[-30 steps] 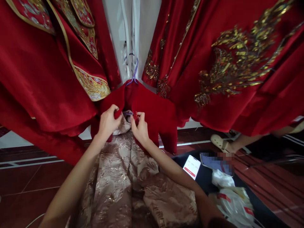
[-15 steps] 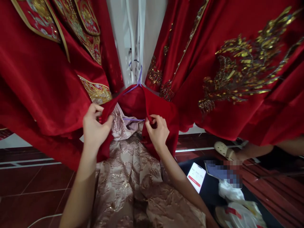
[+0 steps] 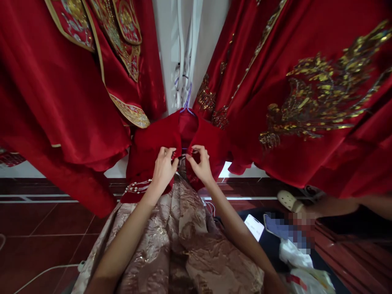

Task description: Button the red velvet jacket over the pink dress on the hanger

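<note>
A red jacket with pearl-like trim near its lower left hangs on a purple hanger. My left hand pinches its left front edge. Across a narrow gap, my right hand pinches the opposite front edge, thumb and fingers closed. Both hands are close together, just below the neckline. Beneath the jacket, a shiny rose-gold brocade skirt spreads down toward me. Most of the hanger is hidden inside the jacket.
Red satin garments with gold embroidery hang at left, and sequinned red ones at right. A lit phone, another phone and plastic bags lie on a dark surface. A person's foot wears a cream clog.
My left hand has moved right, bringing the jacket's left front edge close to the right one. The inner lining that showed between the edges is now mostly covered.
</note>
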A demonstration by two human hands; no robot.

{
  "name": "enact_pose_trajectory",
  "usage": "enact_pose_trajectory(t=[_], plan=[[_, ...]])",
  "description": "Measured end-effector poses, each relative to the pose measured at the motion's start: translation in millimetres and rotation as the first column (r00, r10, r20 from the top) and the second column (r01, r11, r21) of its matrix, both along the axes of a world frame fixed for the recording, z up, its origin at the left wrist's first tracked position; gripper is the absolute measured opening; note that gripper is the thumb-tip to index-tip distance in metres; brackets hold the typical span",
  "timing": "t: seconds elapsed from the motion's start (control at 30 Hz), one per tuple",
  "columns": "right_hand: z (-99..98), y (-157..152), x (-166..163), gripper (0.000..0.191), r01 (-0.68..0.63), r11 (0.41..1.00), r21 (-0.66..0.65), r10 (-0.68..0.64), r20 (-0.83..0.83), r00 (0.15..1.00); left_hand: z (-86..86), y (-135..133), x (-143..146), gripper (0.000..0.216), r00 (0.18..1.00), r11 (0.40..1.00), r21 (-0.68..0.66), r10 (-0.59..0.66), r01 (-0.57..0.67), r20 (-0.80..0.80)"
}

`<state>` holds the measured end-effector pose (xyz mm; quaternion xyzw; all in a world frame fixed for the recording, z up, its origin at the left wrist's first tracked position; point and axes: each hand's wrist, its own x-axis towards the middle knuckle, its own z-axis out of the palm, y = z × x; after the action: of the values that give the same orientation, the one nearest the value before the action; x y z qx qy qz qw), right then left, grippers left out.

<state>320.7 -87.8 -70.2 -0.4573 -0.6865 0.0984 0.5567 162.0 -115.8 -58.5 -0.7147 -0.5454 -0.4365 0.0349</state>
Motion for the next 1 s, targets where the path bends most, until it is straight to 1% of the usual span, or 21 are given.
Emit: enact_pose_trajectory(t=[0.1, 0.17, 0.23, 0.3, 0.4, 0.47, 0.53, 0.57, 0.6, 0.63, 0.67, 0.7, 0.73, 0.77, 0.8, 0.83, 0.87, 0.9, 0.93, 1.0], plan=[[-1.3, -8.8, -11.8, 0.026, -0.049, 0.998, 0.03, 0.048, 0.032, 0.998, 7.7, -5.8, -3.0, 0.024, 0.998, 1.0, 0.017, -0.027, 0.026, 0.05], [-0.7, -12.5, -18.3, 0.025, -0.055, 0.997, 0.049, 0.055, 0.006, 0.998, 14.8, -2.7, -9.9, 0.022, 0.993, 0.998, 0.069, 0.004, -0.012, 0.121], [0.6, -13.3, -22.9, 0.024, -0.034, 0.998, 0.052, 0.035, -0.031, 0.999, 24.4, 7.2, -23.2, 0.018, 0.987, 0.991, 0.119, 0.039, -0.058, 0.158], [2.3, -10.6, -24.3, 0.023, -0.004, 0.999, 0.049, 0.007, -0.078, 0.997, 37.1, 22.3, -42.6, 0.015, 0.986, 0.987, 0.133, 0.073, -0.093, 0.147], [7.9, 0.7, -16.5, 0.022, 0.022, 0.998, 0.066, -0.009, -0.19, 0.982, 61.2, 47.0, -77.2, 0.016, 0.98, 0.978, 0.131, 0.143, -0.161, 0.137], [16.3, 13.3, -4.9, 0.022, 0.057, 0.995, 0.084, -0.03, -0.292, 0.956, 78.1, 59.9, -96.6, 0.018, 0.963, 0.954, 0.193, 0.194, -0.23, 0.187], [28.4, 28.0, 8.1, 0.023, 0.106, 0.991, 0.079, -0.068, -0.386, 0.92, 90.6, 67.7, -106.5, 0.022, 0.941, 0.921, 0.257, 0.229, -0.292, 0.248], [35.1, 34.9, 13.8, 0.022, 0.123, 0.99, 0.068, -0.084, -0.419, 0.904, 93.2, 69.2, -106.9, 0.024, 0.932, 0.906, 0.283, 0.24, -0.315, 0.27], [41.6, 40.5, 18.5, 0.021, 0.131, 0.99, 0.05, -0.096, -0.44, 0.893, 92.6, 69.0, -104.5, 0.025, 0.928, 0.895, 0.302, 0.248, -0.329, 0.278], [47.3, 44.1, 22.1, 0.02, 0.12, 0.992, 0.04, -0.087, -0.469, 0.879, 88.6, 66.8, -99.7, 0.026, 0.93, 0.892, 0.311, 0.25, -0.329, 0.268], [51.9, 45.4, 24.7, 0.019, 0.082, 0.996, 0.028, -0.057, -0.491, 0.869, 81.3, 62.7, -93.4, 0.025, 0.942, 0.902, 0.304, 0.242, -0.306, 0.231], [55.0, 44.1, 26.5, 0.019, 0.009, 1.0, 0.011, -0.003, -0.502, 0.865, 71.3, 56.8, -86.7, 0.024, 0.962, 0.926, 0.275, 0.22, -0.258, 0.163], [56.6, 40.4, 28.0, 0.021, -0.099, 0.995, -0.019, 0.077, -0.494, 0.866, 59.7, 49.6, -80.8, 0.022, 0.982, 0.958, 0.217, 0.177, -0.188, 0.07], [56.9, 34.8, 29.6, 0.023, -0.231, 0.971, -0.068, 0.175, -0.463, 0.869, 48.0, 41.5, -77.0, 0.021, 0.994, 0.99, 0.11, 0.09, -0.083, -0.06], [56.3, 28.2, 31.4, 0.026, -0.359, 0.924, -0.134, 0.276, -0.419, 0.865, 37.6, 33.3, -75.9, 0.02, 0.982, 1.0, -0.018, -0.007, 0.003, -0.186], [55.1, 21.4, 33.7, 0.028, -0.458, 0.866, -0.202, 0.361, -0.381, 0.851, 30.0, 25.8, -78.2, 0.019, 0.964, 0.994, -0.106, -0.042, 0.014, -0.263], [53.9, 15.2, 36.3, 0.031, -0.519, 0.817, -0.251, 0.418, -0.364, 0.833, 26.0, 19.9, -83.8, 0.019, 0.952, 0.988, -0.153, -0.041, -0.007, -0.304], [52.8, 10.2, 39.1, 0.033, -0.549, 0.79, -0.275, 0.441, -0.368, 0.819, 25.9, 16.1, -92.2, 0.02, 0.949, 0.985, -0.168, -0.015, -0.04, -0.315], [51.8, 6.7, 41.6, 0.035, -0.554, 0.785, -0.277, 0.435, -0.39, 0.811, 29.4, 14.8, -102.0, 0.022, 0.955, 0.984, -0.157, 0.031, -0.08, -0.294], [50.0, 4.1, 44.2, 0.037, -0.532, 0.806, -0.258, 0.392, -0.44, 0.808, 42.1, 18.5, -119.5, 0.024, 0.98, 0.982, -0.129, 0.12, -0.141, -0.16]])
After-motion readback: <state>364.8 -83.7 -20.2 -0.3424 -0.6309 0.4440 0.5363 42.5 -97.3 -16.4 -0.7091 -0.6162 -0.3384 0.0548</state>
